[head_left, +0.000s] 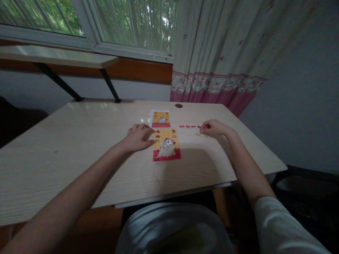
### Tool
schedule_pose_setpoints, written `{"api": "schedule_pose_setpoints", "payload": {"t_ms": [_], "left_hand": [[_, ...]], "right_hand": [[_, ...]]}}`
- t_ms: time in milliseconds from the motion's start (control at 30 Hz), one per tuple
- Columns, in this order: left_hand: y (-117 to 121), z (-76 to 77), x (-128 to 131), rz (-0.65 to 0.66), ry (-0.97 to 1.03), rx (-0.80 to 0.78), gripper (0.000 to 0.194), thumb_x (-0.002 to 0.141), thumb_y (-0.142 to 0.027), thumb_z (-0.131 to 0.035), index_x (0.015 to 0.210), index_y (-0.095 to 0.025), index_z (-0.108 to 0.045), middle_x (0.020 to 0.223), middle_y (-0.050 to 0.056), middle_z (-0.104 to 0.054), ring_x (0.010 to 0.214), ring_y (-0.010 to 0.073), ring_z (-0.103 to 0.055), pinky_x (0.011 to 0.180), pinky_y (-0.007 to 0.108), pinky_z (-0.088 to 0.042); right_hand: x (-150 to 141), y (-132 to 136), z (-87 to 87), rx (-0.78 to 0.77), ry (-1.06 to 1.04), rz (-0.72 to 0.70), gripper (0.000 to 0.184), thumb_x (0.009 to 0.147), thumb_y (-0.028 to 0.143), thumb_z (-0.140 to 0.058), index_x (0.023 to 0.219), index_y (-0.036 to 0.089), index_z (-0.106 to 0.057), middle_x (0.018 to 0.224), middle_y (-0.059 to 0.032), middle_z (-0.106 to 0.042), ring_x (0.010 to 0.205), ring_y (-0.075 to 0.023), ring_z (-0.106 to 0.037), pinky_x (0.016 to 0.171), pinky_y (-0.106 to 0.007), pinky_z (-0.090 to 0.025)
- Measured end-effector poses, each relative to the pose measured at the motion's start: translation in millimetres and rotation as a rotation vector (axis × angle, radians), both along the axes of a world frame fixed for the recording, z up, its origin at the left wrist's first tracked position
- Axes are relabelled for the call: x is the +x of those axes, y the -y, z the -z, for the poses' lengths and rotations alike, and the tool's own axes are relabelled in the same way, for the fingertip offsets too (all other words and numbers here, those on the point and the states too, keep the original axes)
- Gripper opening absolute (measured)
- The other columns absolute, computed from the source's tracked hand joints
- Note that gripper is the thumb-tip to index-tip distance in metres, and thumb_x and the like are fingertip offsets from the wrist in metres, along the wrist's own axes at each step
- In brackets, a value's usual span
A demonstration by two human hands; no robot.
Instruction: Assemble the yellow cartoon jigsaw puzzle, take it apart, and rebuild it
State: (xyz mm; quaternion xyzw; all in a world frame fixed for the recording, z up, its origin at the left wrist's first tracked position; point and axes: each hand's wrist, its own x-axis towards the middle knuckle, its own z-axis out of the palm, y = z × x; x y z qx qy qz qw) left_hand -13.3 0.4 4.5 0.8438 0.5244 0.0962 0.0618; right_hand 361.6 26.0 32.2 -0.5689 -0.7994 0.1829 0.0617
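Note:
A partly assembled jigsaw puzzle [162, 133] lies flat on the table, yellow above and red below, with a white cartoon animal in its middle. Bare table shows through a jagged gap in its lower half. My left hand [139, 138] rests at the puzzle's left edge, fingers apart and fingertips touching it. Off to the right, my right hand [213, 127] has its thumb and fingers pinched on a small red puzzle piece at the end of a row of red pieces [188, 126]. Some yellow-and-white pieces [198, 134] lie just below that row, partly near the hand.
Behind the puzzle lies a picture card [160, 119] with a similar design. The wooden table [127, 180] has a round cable hole [179, 106] near its back edge. A raised shelf [66, 56] stands at back left, and a curtain [212, 53] hangs behind.

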Motion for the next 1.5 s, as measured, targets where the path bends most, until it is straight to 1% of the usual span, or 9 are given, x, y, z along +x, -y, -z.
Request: {"api": "schedule_pose_setpoints", "payload": {"t_ms": [133, 400, 500, 700, 833, 1000, 1167, 1300, 1500], "left_hand": [[1, -0.3, 1, 0.006, -0.031, -0.019, 0.058, 0.073, -0.061, -0.046, 0.118, -0.026, -0.056, 0.125, 0.010, -0.048, 0.112, 0.0348, -0.039, 0.091, 0.051, -0.032], [1, 1.4, -1, 0.018, -0.010, -0.009, 0.058, 0.073, -0.060, -0.047, 0.118, -0.024, -0.056, 0.124, 0.011, -0.048, 0.113, 0.0359, -0.038, 0.090, 0.052, -0.032], [2, -0.2, 0, 0.018, -0.011, -0.016, 0.058, 0.073, -0.060, -0.047, 0.118, -0.024, -0.056, 0.124, 0.011, -0.047, 0.113, 0.0359, -0.038, 0.090, 0.052, -0.032], [2, -0.7, 1, 0.015, -0.013, -0.021, 0.058, 0.073, -0.060, -0.047, 0.118, -0.024, -0.056, 0.125, 0.011, -0.047, 0.113, 0.0358, -0.038, 0.091, 0.053, -0.032], [1, 1.4, 0, 0.014, -0.020, -0.017, 0.058, 0.073, -0.060, -0.047, 0.118, -0.025, -0.056, 0.124, 0.011, -0.048, 0.113, 0.0357, -0.038, 0.091, 0.053, -0.031], [0, 2.3, -1, 0.017, -0.014, -0.008, 0.058, 0.072, -0.060, -0.048, 0.118, -0.025, -0.056, 0.124, 0.011, -0.048, 0.113, 0.0352, -0.038, 0.092, 0.052, -0.031], [0, 1.8, 0, 0.018, -0.010, -0.008, 0.056, 0.073, -0.058, -0.049, 0.117, -0.025, -0.057, 0.124, 0.011, -0.048, 0.113, 0.0355, -0.039, 0.091, 0.053, -0.032], [-1, 2.9, 1, 0.015, 0.049, 0.036, 0.050, 0.073, -0.055, -0.051, 0.112, -0.023, -0.060, 0.119, 0.010, -0.051, 0.110, 0.0338, -0.041, 0.090, 0.051, -0.033], [4, -3.4, 14, 0.120, 0.324, 0.079, 0.030, 0.079, -0.039, -0.051, 0.092, -0.018, -0.068, 0.096, 0.008, -0.063, 0.096, 0.0234, -0.052, 0.093, 0.042, -0.034]], "right_hand": [[15, 2, 1.1, -0.130, 0.097, -0.001, 0.027, 0.066, 0.036, -0.064, 0.081, 0.014, -0.065, 0.064, -0.0011, -0.058, 0.055, -0.0099, -0.047, 0.051, -0.022, -0.032], [14, -2, 8.6, -0.220, 0.073, -0.012, 0.021, 0.063, 0.032, -0.064, 0.075, 0.015, -0.060, 0.062, 0.0003, -0.055, 0.056, -0.0098, -0.045, 0.051, -0.021, -0.032], [13, 0, 9.0, -0.201, 0.037, -0.010, 0.020, 0.061, 0.030, -0.063, 0.073, 0.015, -0.057, 0.062, 0.0007, -0.054, 0.055, -0.0093, -0.044, 0.051, -0.021, -0.032], [10, 3, 7.2, -0.220, -0.102, -0.072, 0.021, 0.065, 0.033, -0.062, 0.072, 0.015, -0.056, 0.060, 0.0017, -0.051, 0.053, -0.0077, -0.042, 0.049, -0.020, -0.031], [5, 5, 5.0, -0.247, -0.232, -0.111, 0.026, 0.068, 0.035, -0.061, 0.083, 0.014, -0.060, 0.060, 0.0023, -0.052, 0.051, -0.0070, -0.041, 0.048, -0.020, -0.031], [-2, 7, 0.2, -0.247, -0.397, -0.113, 0.027, 0.069, 0.037, -0.062, 0.083, 0.014, -0.063, 0.070, -0.0024, -0.062, 0.059, -0.0097, -0.051, 0.054, -0.021, -0.037], [-3, 5, -0.5, -0.158, -0.503, -0.074, 0.022, 0.067, 0.033, -0.065, 0.079, 0.014, -0.063, 0.072, -0.0031, -0.064, 0.062, -0.0109, -0.055, 0.058, -0.023, -0.042], [-20, 6, 1.4, -0.119, -0.629, -0.014, 0.022, 0.064, 0.030, -0.069, 0.079, 0.014, -0.063, 0.069, -0.0025, -0.064, 0.061, -0.0106, -0.057, 0.057, -0.022, -0.043], [-74, 16, 11.6, -0.159, -0.896, 0.019, 0.026, 0.062, 0.031, -0.072, 0.079, 0.014, -0.062, 0.069, -0.0032, -0.065, 0.061, -0.0105, -0.060, 0.057, -0.023, -0.047]]}}
